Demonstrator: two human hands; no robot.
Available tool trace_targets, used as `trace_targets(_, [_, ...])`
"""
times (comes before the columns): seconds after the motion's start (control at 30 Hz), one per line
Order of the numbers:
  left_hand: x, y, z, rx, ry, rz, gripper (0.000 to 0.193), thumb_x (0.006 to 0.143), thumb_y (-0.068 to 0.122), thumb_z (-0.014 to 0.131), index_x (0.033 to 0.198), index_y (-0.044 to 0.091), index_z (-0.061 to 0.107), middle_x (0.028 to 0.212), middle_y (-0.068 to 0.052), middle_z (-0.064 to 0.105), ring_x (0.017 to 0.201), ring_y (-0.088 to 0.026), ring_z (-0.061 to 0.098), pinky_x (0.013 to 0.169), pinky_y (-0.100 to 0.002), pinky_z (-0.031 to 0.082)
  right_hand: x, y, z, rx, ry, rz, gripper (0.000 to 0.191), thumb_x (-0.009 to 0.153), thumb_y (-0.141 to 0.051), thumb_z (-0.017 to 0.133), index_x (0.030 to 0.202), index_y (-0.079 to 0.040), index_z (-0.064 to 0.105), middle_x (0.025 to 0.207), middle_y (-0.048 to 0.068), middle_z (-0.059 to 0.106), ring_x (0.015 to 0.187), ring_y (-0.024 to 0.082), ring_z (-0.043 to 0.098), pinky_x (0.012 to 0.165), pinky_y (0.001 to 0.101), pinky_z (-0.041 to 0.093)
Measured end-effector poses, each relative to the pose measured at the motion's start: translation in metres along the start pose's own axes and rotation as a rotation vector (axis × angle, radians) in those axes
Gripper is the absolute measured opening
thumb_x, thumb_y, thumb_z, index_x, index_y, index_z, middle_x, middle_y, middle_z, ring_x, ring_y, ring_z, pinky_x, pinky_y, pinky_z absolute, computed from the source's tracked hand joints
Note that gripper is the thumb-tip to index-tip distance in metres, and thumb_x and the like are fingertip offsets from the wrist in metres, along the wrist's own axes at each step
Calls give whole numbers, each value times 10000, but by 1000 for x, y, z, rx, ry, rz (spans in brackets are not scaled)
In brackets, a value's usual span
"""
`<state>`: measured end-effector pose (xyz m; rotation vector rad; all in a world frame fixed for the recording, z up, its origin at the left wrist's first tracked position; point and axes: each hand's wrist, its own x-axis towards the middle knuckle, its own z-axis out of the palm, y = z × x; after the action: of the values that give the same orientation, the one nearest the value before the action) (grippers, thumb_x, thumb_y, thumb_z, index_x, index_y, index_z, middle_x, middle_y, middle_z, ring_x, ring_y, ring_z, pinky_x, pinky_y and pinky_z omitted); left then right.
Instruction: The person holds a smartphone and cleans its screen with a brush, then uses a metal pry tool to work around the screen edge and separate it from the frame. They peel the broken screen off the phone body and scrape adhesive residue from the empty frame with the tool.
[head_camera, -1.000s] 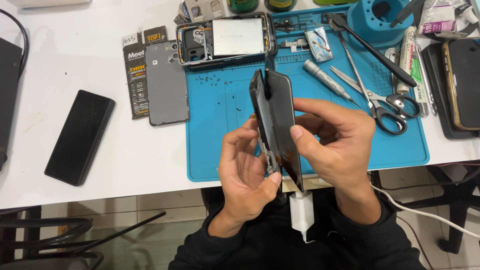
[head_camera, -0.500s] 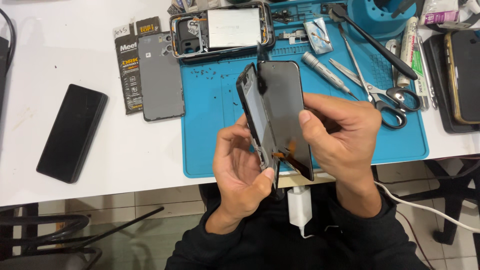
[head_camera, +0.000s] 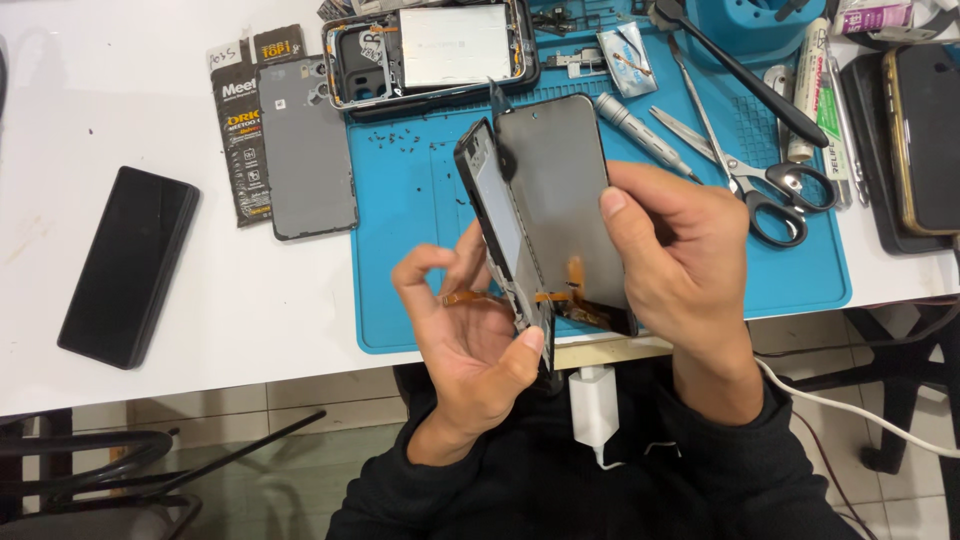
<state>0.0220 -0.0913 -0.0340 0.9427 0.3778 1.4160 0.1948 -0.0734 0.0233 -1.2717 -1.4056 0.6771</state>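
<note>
My left hand (head_camera: 470, 335) grips the lower end of a black phone frame (head_camera: 500, 225), held upright on its edge above the blue work mat (head_camera: 420, 200). My right hand (head_camera: 680, 255) holds a dark screen panel (head_camera: 560, 190), swung away from the frame like an open book. Orange flex ribbons (head_camera: 560, 295) still join panel and frame near the bottom. A second opened phone with a silver battery (head_camera: 430, 50) lies at the mat's far edge.
A grey back cover (head_camera: 305, 150) and dark packets (head_camera: 235, 120) lie left of the mat, a black phone (head_camera: 130, 265) farther left. Scissors (head_camera: 770, 185), a screwdriver (head_camera: 640, 135), tweezers and tubes sit right. Tiny screws are scattered on the mat. A white charger (head_camera: 595, 410) hangs below.
The screen panel has swung farther open from the frame, exposing the orange ribbons. Both hands have shifted slightly as the gap widened.
</note>
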Motion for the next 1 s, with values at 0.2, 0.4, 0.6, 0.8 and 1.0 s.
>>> trace_targets(0.2, [6, 15, 9, 50, 80, -98, 1083, 843, -49, 665, 1607, 206, -59, 1612, -306, 329, 1485, -346, 433, 1121, -462, 518, 4, 3, -4, 31, -50, 46, 229, 1120, -57, 529, 1270, 63, 654, 989, -2, 666, 877, 33, 552, 765, 199, 461])
trace_targets(0.4, [13, 19, 13, 31, 89, -114, 1001, 842, -51, 656, 1615, 75, 33, 1613, -288, 337, 1500, -329, 427, 1223, -488, 467, 9, 12, -5, 26, -76, 97, 231, 1146, -101, 519, 1251, 59, 650, 884, -28, 537, 817, 43, 450, 711, 200, 396])
trace_targets(0.6, [13, 18, 10, 34, 82, -118, 927, 832, -65, 642, 1598, 20, 126, 1556, -257, 385, 1471, -317, 447, 1217, -475, 471, 12, 16, -6, 122, -88, 119, 257, 1141, -112, 480, 1276, 50, 626, 972, -44, 637, 874, 18, 540, 764, 187, 460])
trace_targets(0.8, [9, 16, 3, 9, 73, -122, 901, 843, -43, 658, 1597, 19, 167, 1507, -245, 414, 1437, -309, 479, 1226, -465, 462, 13, 19, -5, 104, -56, 209, 275, 1144, -135, 492, 1282, 37, 657, 865, -39, 566, 755, 17, 452, 651, 185, 390])
trace_targets(1.0, [8, 12, -4, -30, 82, -126, 892, 859, 51, 705, 1592, 7, 198, 1441, -253, 485, 1393, -310, 507, 1216, -457, 454, 12, 26, -3, 116, -15, 313, 281, 1124, -147, 487, 1250, 25, 670, 764, -51, 528, 647, 20, 415, 555, 191, 349])
